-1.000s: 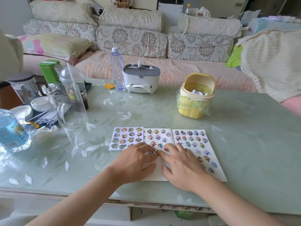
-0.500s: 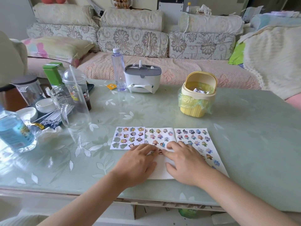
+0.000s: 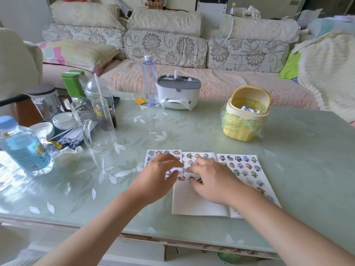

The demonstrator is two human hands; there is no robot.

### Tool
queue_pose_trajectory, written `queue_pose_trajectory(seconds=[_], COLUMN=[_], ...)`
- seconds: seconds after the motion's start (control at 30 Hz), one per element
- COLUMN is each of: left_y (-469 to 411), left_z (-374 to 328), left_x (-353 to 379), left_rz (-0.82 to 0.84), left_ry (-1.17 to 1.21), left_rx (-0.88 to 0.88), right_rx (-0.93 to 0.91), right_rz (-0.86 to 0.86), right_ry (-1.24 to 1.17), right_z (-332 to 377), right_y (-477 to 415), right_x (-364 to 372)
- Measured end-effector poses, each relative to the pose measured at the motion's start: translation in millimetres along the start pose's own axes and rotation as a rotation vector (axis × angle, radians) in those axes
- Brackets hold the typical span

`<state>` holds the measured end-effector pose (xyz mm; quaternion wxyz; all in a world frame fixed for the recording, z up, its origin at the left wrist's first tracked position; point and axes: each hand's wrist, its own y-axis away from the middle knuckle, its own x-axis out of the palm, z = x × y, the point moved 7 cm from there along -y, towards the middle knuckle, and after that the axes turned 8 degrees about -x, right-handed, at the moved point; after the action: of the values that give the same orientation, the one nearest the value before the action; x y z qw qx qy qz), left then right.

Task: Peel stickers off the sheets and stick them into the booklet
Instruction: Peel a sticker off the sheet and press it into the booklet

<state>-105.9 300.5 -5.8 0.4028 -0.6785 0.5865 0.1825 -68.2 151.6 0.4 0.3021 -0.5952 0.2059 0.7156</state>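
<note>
A small sticker sheet [image 3: 163, 152] with several peeled gaps lies left of the open booklet [image 3: 199, 205]. The booklet's white page carries rows of stickers at the top and is blank lower down. To its right lies a larger page full of cartoon stickers [image 3: 245, 167]. My left hand [image 3: 159, 177] hovers over the small sheet's right part with its fingers loosely bent. My right hand [image 3: 212, 179] is over the booklet's upper rows, fingers curled, and its fingertips meet the left hand's at the seam between sheet and booklet. Blur hides whether a sticker is pinched there.
A yellow mini bin [image 3: 245, 116] with a bag stands behind the sheets to the right. A tissue box [image 3: 178, 93] and a clear bottle [image 3: 150, 81] stand at the back. Cups, a glass mug [image 3: 94, 123], a water bottle [image 3: 23, 146] and a tray crowd the left.
Both hands have lifted off the lower booklet page and moved up and left to the seam by the small sheet. Their fingers went from flat to bent.
</note>
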Motion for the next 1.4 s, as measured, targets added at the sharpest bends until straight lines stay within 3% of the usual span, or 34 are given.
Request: queue_pose_trajectory(seconds=[0.13,0.3,0.47,0.63,0.77,0.87,1.0,1.1,1.2,1.4], left_y=[3.7,10.0,5.3,2.8,5.3,13.1,20.4,18.4,15.8,9.8], left_z=[43.5,64.3,58.0,51.8,28.6,10.8,-0.3,-0.8,2.5,3.4], left_x=[-19.6,-13.1,-14.3,-22.3,-38.3,-41.6,-22.3,-9.1,-3.2,-7.2], left_rz=[0.045,0.134,0.022,-0.070,-0.241,-0.274,-0.131,-0.063,-0.121,-0.157], left_ry=[-0.229,-0.308,-0.310,-0.229,-0.226,-0.092,0.115,0.544,0.849,0.949], left_rx=[-0.080,-0.063,0.085,0.064,0.087,-0.042,-0.295,-0.534,-0.721,-0.811], right_rx=[-0.059,-0.105,-0.130,-0.164,-0.196,-0.218,-0.250,-0.267,-0.281,-0.247], right_rz=[0.013,-0.001,-0.079,-0.309,-0.473,-0.615,-0.726,-0.746,-0.757,-0.657], right_ry=[-0.063,-0.057,-0.048,0.009,0.012,0.010,0.020,0.046,0.085,-0.040], right_z=[10.3,15.6,14.8,17.5,17.4,20.4,24.2,26.5,28.6,28.6], right_y=[-20.5,-38.8,-44.0,-39.8,-35.5,-30.1,-22.9,-19.1,-16.3,-17.9], right_x=[15.7,24.3,25.2,9.3,-4.6,-21.9,-38.4,-43.9,-45.9,-47.7])
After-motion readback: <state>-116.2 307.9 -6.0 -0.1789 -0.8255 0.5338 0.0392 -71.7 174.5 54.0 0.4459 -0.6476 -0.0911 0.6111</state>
